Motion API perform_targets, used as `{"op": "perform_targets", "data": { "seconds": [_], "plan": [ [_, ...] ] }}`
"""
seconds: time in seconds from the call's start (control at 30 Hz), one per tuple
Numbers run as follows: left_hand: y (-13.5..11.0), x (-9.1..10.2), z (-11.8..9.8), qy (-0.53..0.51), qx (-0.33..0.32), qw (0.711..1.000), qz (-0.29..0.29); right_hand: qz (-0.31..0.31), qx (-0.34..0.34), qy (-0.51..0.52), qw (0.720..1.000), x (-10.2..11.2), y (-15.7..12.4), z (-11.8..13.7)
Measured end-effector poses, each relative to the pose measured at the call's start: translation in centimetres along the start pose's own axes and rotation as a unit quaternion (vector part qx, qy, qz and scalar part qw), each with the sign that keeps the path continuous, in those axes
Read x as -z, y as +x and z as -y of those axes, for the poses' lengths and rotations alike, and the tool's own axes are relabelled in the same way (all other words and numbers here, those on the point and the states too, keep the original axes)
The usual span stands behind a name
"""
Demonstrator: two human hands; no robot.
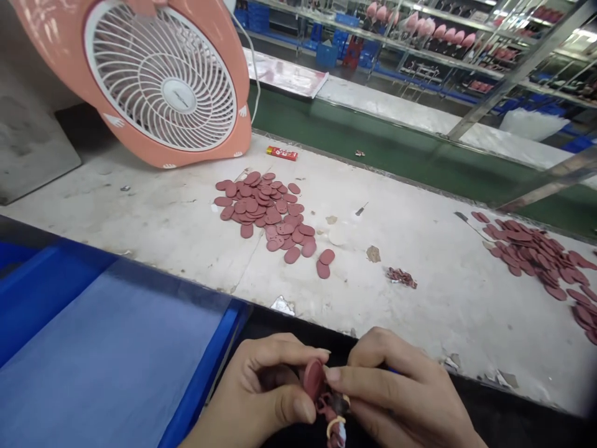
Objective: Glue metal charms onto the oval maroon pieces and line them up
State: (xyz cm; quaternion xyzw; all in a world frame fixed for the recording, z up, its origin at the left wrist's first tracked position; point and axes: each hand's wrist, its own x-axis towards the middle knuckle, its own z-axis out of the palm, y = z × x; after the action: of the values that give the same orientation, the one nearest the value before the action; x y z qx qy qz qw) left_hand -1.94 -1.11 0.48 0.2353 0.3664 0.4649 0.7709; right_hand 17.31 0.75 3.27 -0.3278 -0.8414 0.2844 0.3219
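My left hand [254, 392] and my right hand [396, 392] meet low in the view, their fingers pinching a reddish-brown oval pad [314, 379]. Below it hangs a tangle of matching red straps with a cream ring [336, 426], partly hidden by my fingers. On the white-stained workbench [163, 214], a loose pile of similar oval pads [261, 208] lies ahead of my hands. Further right is a spread of longer reddish pieces [536, 255]. A small bunch of red scraps [401, 278] sits between them.
A salmon-pink fan [168, 81] leans at the bench's far left. A blue tray [107, 348] lies at my left. Beyond the bench run a red-and-yellow box [282, 153], a green conveyor belt [373, 124] and shelves of pink items [420, 31].
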Motion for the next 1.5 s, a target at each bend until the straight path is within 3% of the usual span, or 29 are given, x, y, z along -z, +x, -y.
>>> {"op": "perform_targets", "data": {
  "seconds": [0.13,0.27,0.43,0.6,0.67,0.8,0.9,1.03,1.17,1.27,1.37,1.5],
  "plan": [
    [-0.3,1.0,0.2,-0.034,-0.007,0.999,-0.004,-0.054,0.012,-0.029,0.998,-1.4,0.8,0.2],
    [-1.0,2.1,0.8,0.011,-0.093,0.988,-0.119,-0.091,0.042,-0.062,0.993,-3.6,1.6,-0.3],
    [-2.3,2.9,1.1,0.148,-0.246,0.921,-0.262,-0.081,0.140,-0.147,0.976,-6.0,3.0,-0.5],
    [-3.3,3.9,1.1,0.235,-0.309,0.841,-0.378,-0.058,0.202,-0.174,0.962,-8.2,4.7,0.0],
    [-3.6,4.7,1.0,0.251,-0.313,0.823,-0.404,-0.066,0.214,-0.176,0.959,-9.2,5.1,0.0],
    [-4.1,6.2,0.9,0.271,-0.257,0.842,-0.389,-0.089,0.227,-0.170,0.955,-11.4,5.7,-0.4],
    [-4.3,7.1,1.2,0.264,-0.273,0.840,-0.388,-0.106,0.224,-0.161,0.956,-13.0,6.2,-0.4],
    [-4.6,8.4,1.5,0.315,-0.259,0.807,-0.427,-0.096,0.213,-0.158,0.959,-13.8,6.4,0.4],
    [-4.1,11.9,0.7,0.403,-0.213,0.754,-0.474,-0.082,0.240,-0.153,0.955,-12.1,5.1,1.2],
    [-2.0,15.7,0.1,0.498,-0.148,0.712,-0.473,-0.060,0.226,-0.156,0.960,-10.2,3.3,0.9],
    [1.3,19.0,0.1,0.594,-0.060,0.686,-0.415,-0.046,0.200,-0.164,0.965,-8.9,1.6,-0.2],
    [5.1,21.3,0.7,0.668,0.034,0.661,-0.341,-0.047,0.184,-0.179,0.965,-8.3,0.0,-1.7]
  ]
}}
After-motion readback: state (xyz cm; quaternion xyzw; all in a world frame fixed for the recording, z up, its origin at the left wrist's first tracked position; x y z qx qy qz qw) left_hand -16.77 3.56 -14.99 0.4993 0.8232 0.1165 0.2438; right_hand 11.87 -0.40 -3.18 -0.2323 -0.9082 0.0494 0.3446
